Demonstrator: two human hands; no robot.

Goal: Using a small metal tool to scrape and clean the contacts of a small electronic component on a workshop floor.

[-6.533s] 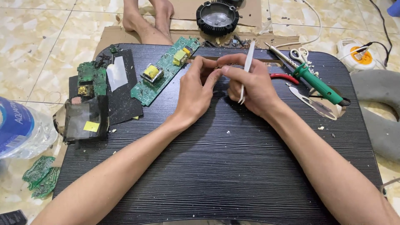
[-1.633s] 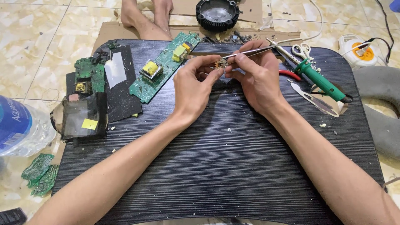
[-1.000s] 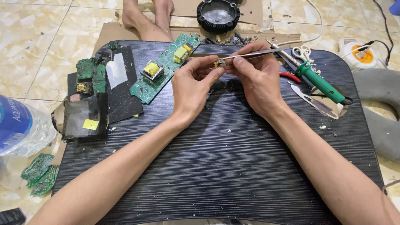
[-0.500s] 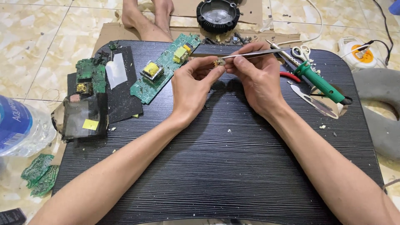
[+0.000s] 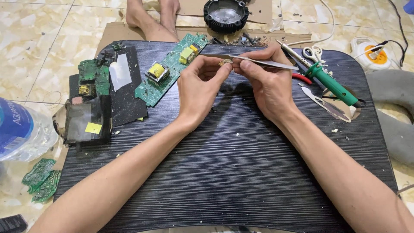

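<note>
My left hand pinches a small brownish electronic part between thumb and fingertips above the black ribbed table. My right hand grips metal tweezers, which lie nearly level with their tips at the small part. Both hands hover over the far middle of the table, close together.
A long green circuit board lies left of the hands, with smaller boards and black sheets further left. A green-handled soldering iron, scissors and a metal blade lie at right. A water bottle lies on the floor at left.
Earlier my right hand held the tweezers upright; it has since tilted them level and brought the tips to the small part. In the last second the hands have barely moved.
</note>
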